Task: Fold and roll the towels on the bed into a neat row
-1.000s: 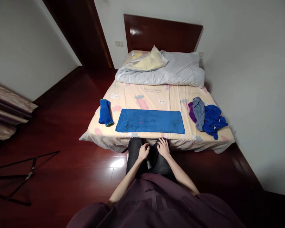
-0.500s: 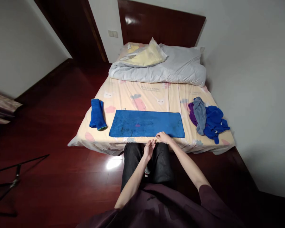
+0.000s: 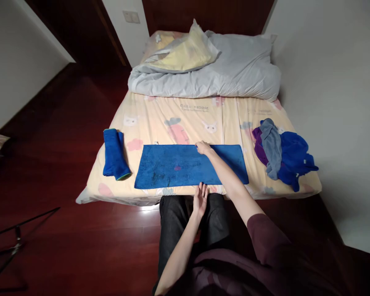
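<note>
A blue towel lies spread flat across the near edge of the bed. My right hand reaches over it and rests on its far edge, fingers curled down onto the cloth. At the towel's near edge is my left hand, with its fingers stretched out and touching the hem. To the left of the flat towel lies a rolled blue towel.
A heap of blue, grey and purple cloths lies on the bed's right side. A grey duvet and yellow pillow fill the head end. Dark wooden floor surrounds the bed; a black metal stand lies at lower left.
Both hands have left my lap. The right one reached across the flat towel to its far edge, the left went to its near edge. I have leaned closer to the bed.
</note>
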Demonstrator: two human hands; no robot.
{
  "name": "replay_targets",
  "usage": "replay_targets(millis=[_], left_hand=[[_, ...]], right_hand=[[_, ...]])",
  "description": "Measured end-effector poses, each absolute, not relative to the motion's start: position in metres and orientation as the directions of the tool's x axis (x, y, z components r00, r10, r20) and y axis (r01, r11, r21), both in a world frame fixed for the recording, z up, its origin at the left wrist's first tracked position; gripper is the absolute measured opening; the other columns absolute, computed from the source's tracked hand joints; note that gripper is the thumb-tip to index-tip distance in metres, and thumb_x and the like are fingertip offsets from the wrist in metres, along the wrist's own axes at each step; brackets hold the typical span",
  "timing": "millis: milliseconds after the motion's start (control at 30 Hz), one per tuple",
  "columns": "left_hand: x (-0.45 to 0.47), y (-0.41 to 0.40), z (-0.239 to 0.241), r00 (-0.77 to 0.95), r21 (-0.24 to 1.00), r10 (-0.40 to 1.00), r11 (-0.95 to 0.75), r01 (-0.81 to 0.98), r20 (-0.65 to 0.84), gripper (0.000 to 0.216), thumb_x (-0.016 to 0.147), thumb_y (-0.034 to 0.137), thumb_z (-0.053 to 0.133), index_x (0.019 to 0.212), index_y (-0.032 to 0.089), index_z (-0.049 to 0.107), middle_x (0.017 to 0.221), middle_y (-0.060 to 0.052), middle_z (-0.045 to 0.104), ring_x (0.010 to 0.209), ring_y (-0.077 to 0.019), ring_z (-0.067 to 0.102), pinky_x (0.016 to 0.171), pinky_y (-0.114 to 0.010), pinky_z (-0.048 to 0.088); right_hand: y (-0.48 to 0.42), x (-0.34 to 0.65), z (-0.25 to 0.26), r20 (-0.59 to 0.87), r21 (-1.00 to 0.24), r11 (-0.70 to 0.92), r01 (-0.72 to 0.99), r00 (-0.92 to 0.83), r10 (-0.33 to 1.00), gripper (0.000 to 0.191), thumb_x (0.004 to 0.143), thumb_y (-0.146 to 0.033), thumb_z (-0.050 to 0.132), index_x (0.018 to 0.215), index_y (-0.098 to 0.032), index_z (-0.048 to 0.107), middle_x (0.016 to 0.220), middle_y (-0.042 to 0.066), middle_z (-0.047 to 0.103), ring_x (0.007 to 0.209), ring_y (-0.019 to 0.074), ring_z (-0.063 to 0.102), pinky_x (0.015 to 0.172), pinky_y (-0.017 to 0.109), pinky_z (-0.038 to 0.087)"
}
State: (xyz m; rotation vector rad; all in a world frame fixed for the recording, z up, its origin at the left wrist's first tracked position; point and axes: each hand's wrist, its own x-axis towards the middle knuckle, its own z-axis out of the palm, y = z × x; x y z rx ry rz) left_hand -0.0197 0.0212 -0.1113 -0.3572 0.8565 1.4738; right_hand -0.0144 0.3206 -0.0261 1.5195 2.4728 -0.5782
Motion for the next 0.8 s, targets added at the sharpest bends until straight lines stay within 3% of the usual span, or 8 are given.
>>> replay_targets(millis=[200,333,467,633,800], left_hand=[[-0.016,0.038,-0.103,-0.149,0.24,0.621,0.065,-0.969,-0.77,0.03,0.107,0.021,0.047,0.122,0.026,0.072,0.158,-0.006,0.054,0.145,-0.0199,0.052,0.117,-0.035,0.052],[-0.013,0.052,-0.093,-0.159,0.2,0.543,0.017,-0.98,-0.824,0.024,0.106,0.023,0.052,0.12,0.021,0.071,0.153,-0.008,0.059,0.143,-0.0172,0.055,0.112,-0.028,0.054],[-0.011,0.056,-0.085,-0.167,0.194,0.501,0.002,-0.981,-0.849,0.024,0.108,0.024,0.049,0.109,0.018,0.073,0.155,-0.008,0.057,0.144,-0.0167,0.054,0.11,-0.024,0.054],[-0.01,0.051,-0.084,-0.171,0.2,0.488,0.007,-0.98,-0.856,0.024,0.107,0.024,0.05,0.113,0.018,0.073,0.153,-0.008,0.059,0.143,-0.017,0.054,0.109,-0.025,0.054],[-0.01,0.047,-0.088,-0.17,0.191,0.481,-0.005,-0.982,-0.86,0.024,0.107,0.022,0.051,0.112,0.019,0.074,0.15,-0.009,0.062,0.141,-0.0172,0.057,0.109,-0.025,0.055]], right_hand=[[0.345,-0.036,-0.048,-0.337,-0.224,0.42,0.879,-0.474,0.813,0.036,0.102,-0.024,0.059,0.134,-0.012,0.068,0.137,0.019,0.066,0.137,0.0305,0.057,0.115,0.042,0.045],[0.359,-0.04,-0.052,-0.358,-0.241,0.408,0.881,-0.471,0.806,0.025,0.097,-0.018,0.064,0.119,-0.014,0.075,0.134,0.019,0.069,0.138,0.0313,0.054,0.114,0.041,0.045],[0.367,-0.037,-0.049,-0.4,-0.258,0.358,0.898,-0.436,0.806,0.021,0.095,-0.015,0.065,0.11,-0.017,0.077,0.127,0.016,0.072,0.127,0.0295,0.063,0.105,0.036,0.049],[0.371,-0.03,-0.045,-0.421,-0.294,0.295,0.909,-0.4,0.814,0.022,0.095,-0.02,0.065,0.115,-0.022,0.075,0.121,0.012,0.074,0.107,0.0272,0.073,0.087,0.032,0.054],[0.371,-0.026,-0.046,-0.379,-0.347,0.268,0.899,-0.396,0.837,0.02,0.096,-0.025,0.066,0.115,-0.025,0.072,0.124,0.009,0.073,0.104,0.0236,0.072,0.084,0.028,0.053]])
